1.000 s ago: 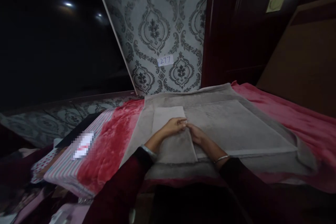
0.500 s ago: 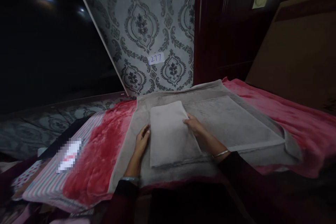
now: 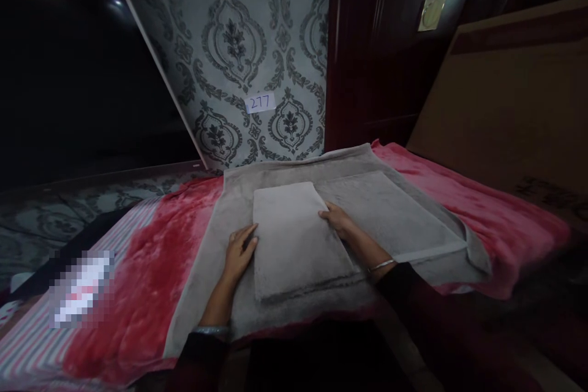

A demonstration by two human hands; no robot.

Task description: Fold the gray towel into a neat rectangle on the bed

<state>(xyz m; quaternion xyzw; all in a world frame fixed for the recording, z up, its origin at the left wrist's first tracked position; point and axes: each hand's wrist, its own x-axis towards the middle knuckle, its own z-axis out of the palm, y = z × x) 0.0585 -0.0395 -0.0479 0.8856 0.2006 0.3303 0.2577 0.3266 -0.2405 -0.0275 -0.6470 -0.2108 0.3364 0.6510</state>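
A light grey folded towel lies in the middle, its near edge showing stacked layers. Under and around it spreads a larger grey cloth. At the folded towel's left edge is my left hand, fingers apart and fingertips at or just beside the edge. My right hand pinches the opposite edge, thumb on top and the other fingers partly hidden.
A red and pink plush blanket lies beneath, beside a striped cloth at left. Behind stand a dark screen and a patterned wall with a paper label. A cardboard box leans at right.
The whole view has shifted a little, so the cloths sit further left. My left hand's fingers have moved in closer to the folded towel's edge. My right hand keeps its grip.
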